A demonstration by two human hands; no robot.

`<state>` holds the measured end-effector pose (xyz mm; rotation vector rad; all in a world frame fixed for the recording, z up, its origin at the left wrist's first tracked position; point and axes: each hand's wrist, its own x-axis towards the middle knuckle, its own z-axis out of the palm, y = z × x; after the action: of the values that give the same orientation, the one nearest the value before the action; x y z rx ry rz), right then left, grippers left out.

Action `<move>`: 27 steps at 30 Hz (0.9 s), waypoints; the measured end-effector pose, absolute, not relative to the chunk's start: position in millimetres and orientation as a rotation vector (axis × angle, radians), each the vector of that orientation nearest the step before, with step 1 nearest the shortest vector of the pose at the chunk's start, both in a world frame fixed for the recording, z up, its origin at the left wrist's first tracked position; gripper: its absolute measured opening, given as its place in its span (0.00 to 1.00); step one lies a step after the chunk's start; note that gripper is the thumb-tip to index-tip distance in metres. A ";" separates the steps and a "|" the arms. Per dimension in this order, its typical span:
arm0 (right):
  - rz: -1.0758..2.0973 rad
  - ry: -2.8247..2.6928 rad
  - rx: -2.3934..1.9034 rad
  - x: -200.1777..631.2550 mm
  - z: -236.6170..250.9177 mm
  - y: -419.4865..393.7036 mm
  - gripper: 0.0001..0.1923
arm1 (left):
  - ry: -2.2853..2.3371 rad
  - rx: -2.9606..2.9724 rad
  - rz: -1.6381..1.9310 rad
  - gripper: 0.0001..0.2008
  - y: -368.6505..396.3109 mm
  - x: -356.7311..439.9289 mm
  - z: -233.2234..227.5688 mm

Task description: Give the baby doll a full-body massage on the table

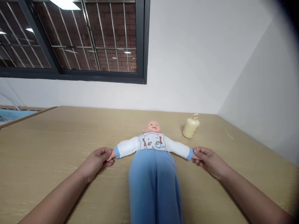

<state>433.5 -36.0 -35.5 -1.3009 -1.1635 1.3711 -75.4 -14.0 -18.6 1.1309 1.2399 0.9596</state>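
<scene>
A baby doll [153, 144] lies on its back on the tan table [70, 130], its head toward the wall. It wears a white top with blue cuffs and an elephant print, and blue trousers [154, 183] that run down past the bottom of the view. Both its arms are stretched out sideways. My left hand [99, 161] pinches the doll's hand on the left side, just beyond the cuff. On the other side, my right hand [209, 160] grips the doll's other hand between thumb and fingers.
A cream bottle [191, 127] with a pump top stands right of the doll's head. Farther right lies a thin pale strip [229, 134]. White walls [187, 62] border the table behind and at right, with a barred window [98, 37] at upper left. Something light blue [16, 113] shows past the left edge.
</scene>
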 end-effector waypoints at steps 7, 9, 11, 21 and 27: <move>1.499 -1.138 -1.190 437.8 -27.2 -39.4 0.21 | 1.185 0.949 0.952 0.20 -13.6 -83.0 -14.2; 1.523 -1.142 -1.184 439.6 -25.2 -40.6 0.21 | 1.186 0.921 0.953 0.22 -11.9 -85.5 -15.4; 1.520 -1.147 -1.204 440.1 -24.4 -41.2 0.21 | 1.182 0.926 0.946 0.23 -11.1 -86.2 -15.8; 1.353 -1.140 -1.294 425.3 -24.7 -40.2 0.20 | 1.186 1.131 0.898 0.17 -14.1 -81.3 -17.9; 1.254 -1.148 -1.332 426.8 -30.9 -34.2 0.26 | 1.190 1.084 0.910 0.16 -8.6 -88.9 -30.6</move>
<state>426.8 -34.2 -30.9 -1.3315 -1.1483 1.2539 -88.9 -8.6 -30.6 1.0837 1.1902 0.9101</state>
